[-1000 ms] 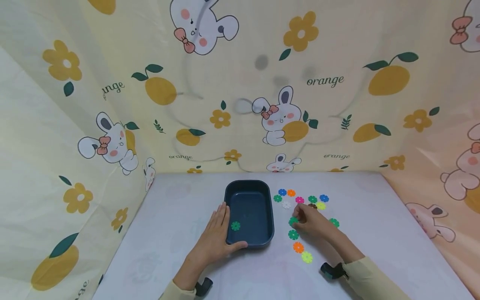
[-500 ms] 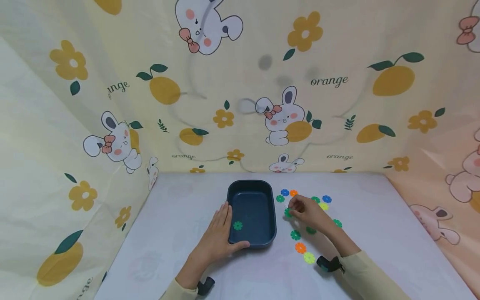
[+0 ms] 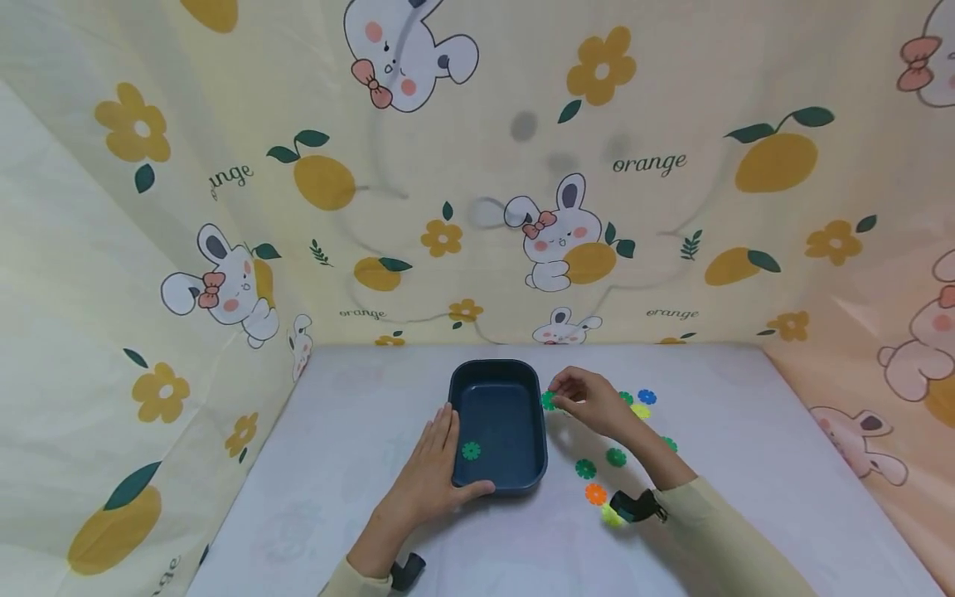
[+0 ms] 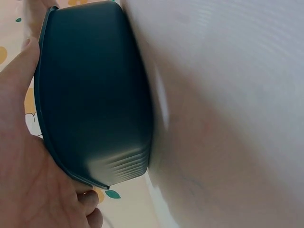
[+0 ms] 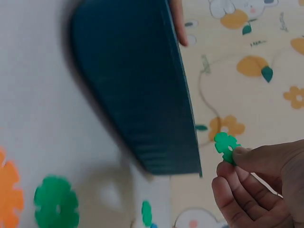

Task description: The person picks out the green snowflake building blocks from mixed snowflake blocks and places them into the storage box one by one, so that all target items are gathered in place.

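Green plastic, flower-shaped, the disc (image 3: 550, 400) sits pinched at one edge between the right hand's (image 3: 593, 404) thumb and fingertips, just off the dark blue tray's (image 3: 498, 483) right rim. With so little held, I judge it could slip and land on the tabletop (image 3: 351, 464) outside the tray. The left hand (image 3: 430, 473), fingers straight, presses flat against the tray's left wall, thumb along the near rim. The right wrist view shows the pinch (image 5: 227, 147) clearly; only the head view shows another green disc (image 3: 470, 450) inside the tray.
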`<state>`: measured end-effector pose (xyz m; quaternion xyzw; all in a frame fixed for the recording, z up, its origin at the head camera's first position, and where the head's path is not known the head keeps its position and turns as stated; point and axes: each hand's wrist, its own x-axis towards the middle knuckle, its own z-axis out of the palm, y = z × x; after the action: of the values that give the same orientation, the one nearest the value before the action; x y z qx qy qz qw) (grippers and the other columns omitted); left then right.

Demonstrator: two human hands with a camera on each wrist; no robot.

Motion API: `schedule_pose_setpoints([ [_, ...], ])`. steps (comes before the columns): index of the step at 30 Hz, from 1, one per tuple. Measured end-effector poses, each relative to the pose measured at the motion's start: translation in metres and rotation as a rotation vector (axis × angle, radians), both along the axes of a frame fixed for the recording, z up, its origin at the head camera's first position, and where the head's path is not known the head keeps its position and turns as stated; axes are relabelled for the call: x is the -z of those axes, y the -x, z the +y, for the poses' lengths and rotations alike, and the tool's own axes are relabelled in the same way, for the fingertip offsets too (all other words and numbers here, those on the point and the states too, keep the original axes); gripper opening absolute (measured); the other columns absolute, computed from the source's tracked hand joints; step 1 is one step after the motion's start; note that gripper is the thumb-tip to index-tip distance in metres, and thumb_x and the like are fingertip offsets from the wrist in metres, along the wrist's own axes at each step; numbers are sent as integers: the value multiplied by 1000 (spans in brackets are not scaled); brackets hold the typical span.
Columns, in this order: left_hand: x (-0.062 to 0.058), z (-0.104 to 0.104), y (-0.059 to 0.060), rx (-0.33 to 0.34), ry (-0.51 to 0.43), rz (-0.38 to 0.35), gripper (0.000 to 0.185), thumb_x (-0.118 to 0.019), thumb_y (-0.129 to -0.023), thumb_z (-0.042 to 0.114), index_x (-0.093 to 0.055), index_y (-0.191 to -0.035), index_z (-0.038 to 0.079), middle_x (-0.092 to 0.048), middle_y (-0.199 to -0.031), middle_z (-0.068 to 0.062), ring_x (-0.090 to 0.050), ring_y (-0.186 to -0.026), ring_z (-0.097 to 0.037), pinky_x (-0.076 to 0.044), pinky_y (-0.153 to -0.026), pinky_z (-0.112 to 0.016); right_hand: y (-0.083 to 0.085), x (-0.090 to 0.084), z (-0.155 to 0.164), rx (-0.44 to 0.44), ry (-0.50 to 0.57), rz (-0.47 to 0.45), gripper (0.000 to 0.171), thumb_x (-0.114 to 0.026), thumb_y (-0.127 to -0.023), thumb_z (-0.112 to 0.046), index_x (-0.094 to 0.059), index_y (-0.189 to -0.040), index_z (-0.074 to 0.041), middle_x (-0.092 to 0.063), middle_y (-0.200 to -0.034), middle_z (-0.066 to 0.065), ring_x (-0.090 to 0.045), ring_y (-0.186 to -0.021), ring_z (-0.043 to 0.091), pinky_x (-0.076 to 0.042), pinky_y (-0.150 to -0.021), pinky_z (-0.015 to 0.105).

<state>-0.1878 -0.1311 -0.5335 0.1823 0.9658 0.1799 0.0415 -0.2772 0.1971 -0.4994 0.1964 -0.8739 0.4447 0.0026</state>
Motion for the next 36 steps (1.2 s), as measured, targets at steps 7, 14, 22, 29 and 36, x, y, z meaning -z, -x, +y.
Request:
schedule_pose_setpoints([
  [7,-2,0,0,5,2,4,130,-63,-88,85,-8,-172,3,2,-181,-12,0,-168,-27,-9,-136,-49,7,-4,-27,-120,72,-76,14,-73,-100,-1,-73,-114,-5,-72,-103,7,-66,-93,21,-60,-84,24],
  [14,-2,0,1,23,2,5,127,-63,-90,83,-9,-172,2,3,-181,-13,0,-167,-27,-9,-136,-49,16,5,-52,-224,58,-112,16,-74,-100,0,-74,-115,-6,-72,-104,6,-67,-92,20,-60,-84,22],
  [22,-2,-2,2,33,-1,13,126,-62,-91,82,-9,-172,1,1,-181,-15,0,-167,-28,-9,-136,-49,26,11,-78,-296,-12,-104,16,-75,-97,2,-75,-112,-5,-72,-100,6,-66,-88,16,-61,-84,24],
  [29,-2,-3,2,37,-3,14,127,-59,-91,85,-8,-171,1,1,-181,-15,0,-167,-28,-9,-136,-50,36,15,-95,-316,-109,-153,16,-75,-98,1,-75,-111,-8,-72,-101,2,-65,-88,13,-61,-84,25],
  [36,-1,-3,1,34,5,9,127,-61,-91,83,-8,-172,1,1,-181,-15,0,-167,-28,-9,-136,-49,39,22,-108,-347,-168,-180,16,-72,-97,3,-75,-110,-7,-71,-99,5,-63,-85,12,-59,-79,25],
])
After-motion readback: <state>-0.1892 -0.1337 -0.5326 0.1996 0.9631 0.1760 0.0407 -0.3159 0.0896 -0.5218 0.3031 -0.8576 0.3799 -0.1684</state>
